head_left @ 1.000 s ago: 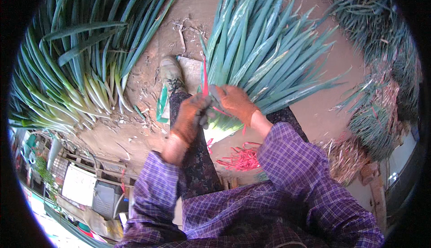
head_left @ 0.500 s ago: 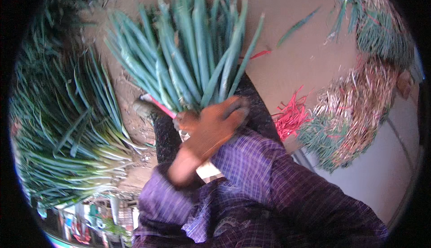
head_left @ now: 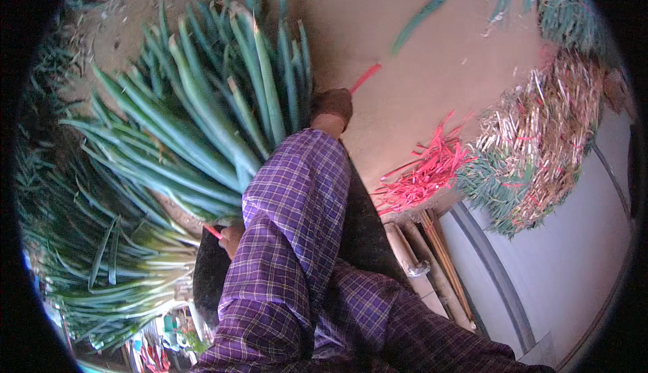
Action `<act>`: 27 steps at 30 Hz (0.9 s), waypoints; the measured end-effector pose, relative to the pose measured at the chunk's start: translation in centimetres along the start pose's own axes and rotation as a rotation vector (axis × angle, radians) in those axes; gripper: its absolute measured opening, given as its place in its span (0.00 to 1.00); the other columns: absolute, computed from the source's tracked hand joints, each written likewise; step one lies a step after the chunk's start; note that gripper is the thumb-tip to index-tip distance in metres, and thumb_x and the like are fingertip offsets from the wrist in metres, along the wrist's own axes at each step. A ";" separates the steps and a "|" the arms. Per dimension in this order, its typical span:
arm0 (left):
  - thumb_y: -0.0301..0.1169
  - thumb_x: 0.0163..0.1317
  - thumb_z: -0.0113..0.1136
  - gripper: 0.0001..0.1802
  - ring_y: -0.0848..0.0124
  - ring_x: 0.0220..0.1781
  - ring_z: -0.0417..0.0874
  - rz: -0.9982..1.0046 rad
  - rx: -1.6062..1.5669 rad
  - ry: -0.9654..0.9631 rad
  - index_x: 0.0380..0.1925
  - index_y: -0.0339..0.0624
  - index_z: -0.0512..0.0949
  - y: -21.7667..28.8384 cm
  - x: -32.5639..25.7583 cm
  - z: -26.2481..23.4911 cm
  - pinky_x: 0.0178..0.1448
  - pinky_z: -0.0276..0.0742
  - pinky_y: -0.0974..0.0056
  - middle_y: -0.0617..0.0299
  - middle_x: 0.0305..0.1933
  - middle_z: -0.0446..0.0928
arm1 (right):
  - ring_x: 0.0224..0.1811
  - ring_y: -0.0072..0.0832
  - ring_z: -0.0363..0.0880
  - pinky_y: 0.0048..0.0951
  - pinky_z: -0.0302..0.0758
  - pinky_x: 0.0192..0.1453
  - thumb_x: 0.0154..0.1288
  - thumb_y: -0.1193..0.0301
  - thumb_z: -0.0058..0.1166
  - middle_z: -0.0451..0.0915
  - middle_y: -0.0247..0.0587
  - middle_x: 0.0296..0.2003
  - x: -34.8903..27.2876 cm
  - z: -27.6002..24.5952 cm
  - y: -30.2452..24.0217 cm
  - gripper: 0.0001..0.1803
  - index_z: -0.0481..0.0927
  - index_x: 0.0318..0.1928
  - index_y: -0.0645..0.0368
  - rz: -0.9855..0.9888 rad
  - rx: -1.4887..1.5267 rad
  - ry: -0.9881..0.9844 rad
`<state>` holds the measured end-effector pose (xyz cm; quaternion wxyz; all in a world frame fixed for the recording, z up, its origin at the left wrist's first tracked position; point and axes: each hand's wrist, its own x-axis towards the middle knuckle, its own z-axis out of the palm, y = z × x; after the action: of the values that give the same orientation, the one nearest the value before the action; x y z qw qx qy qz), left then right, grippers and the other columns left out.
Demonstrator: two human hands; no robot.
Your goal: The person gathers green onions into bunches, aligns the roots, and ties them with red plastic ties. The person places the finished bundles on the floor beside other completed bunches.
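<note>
A thick bunch of green onions (head_left: 202, 117) fans away from me over my lap, its lower end covered by my sleeves. My arms are crossed. My left hand (head_left: 333, 106), in a brown glove, is at the bunch's right side, closed on a red tie strip (head_left: 366, 78) whose end sticks out beyond it. My right hand (head_left: 232, 239), partly covered by the left sleeve, is at the lower left of the bunch. It is closed on another visible stretch of red strip (head_left: 213, 231). Whether the two stretches join around the bunch is hidden.
Loose green onions (head_left: 128, 265) are heaped at the left. A pile of red strips (head_left: 432, 170) lies on the right, beside tied bundles (head_left: 540, 144) with pale stalks. A single leaf (head_left: 428, 12) lies on the ground ahead. Rods (head_left: 449, 265) lie at the lower right.
My hands, close together over the bunch before, have moved apart: left hand to the upper right, right hand to the lower left. The onion bunch sits further left and tilts left.
</note>
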<state>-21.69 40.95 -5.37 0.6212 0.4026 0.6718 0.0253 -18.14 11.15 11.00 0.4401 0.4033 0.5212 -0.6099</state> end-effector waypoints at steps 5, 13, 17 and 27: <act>0.31 0.59 0.47 0.15 0.50 0.47 0.82 0.177 -0.223 0.202 0.38 0.42 0.83 1.9 -6.5 -2.9 0.52 0.76 0.48 0.46 0.43 0.80 | 0.39 0.44 0.78 0.42 0.74 0.44 0.60 0.63 0.53 0.79 0.47 0.36 -0.6 -2.5 -1.5 0.11 0.79 0.35 0.58 -0.073 -0.141 0.017; 0.30 0.56 0.51 0.09 0.45 0.37 0.80 0.259 -0.531 0.449 0.33 0.39 0.79 2.0 -17.3 -4.5 0.45 0.74 0.45 0.43 0.32 0.79 | 0.41 0.47 0.78 0.42 0.75 0.46 0.59 0.65 0.55 0.78 0.48 0.38 -0.8 -6.8 -7.8 0.10 0.79 0.37 0.57 -0.321 -0.514 0.040; 0.29 0.54 0.52 0.09 0.46 0.37 0.81 0.344 -0.472 0.505 0.32 0.41 0.79 2.2 -19.3 -5.6 0.43 0.75 0.45 0.44 0.32 0.79 | 0.46 0.51 0.75 0.46 0.72 0.51 0.59 0.66 0.55 0.72 0.52 0.51 -1.6 -6.3 -9.0 0.11 0.77 0.38 0.60 -0.661 -0.720 0.089; 0.32 0.54 0.53 0.08 0.45 0.32 0.80 0.431 -0.753 0.687 0.30 0.41 0.78 0.2 -22.0 -5.5 0.40 0.74 0.46 0.44 0.23 0.76 | 0.43 0.48 0.79 0.41 0.75 0.46 0.59 0.69 0.56 0.81 0.50 0.38 1.7 -1.9 -10.1 0.11 0.79 0.41 0.60 -0.634 -0.005 -0.155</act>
<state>-28.41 31.06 13.84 0.4479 0.2497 0.6829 0.5202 -28.25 13.56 11.92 0.2676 0.1724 0.5874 -0.7441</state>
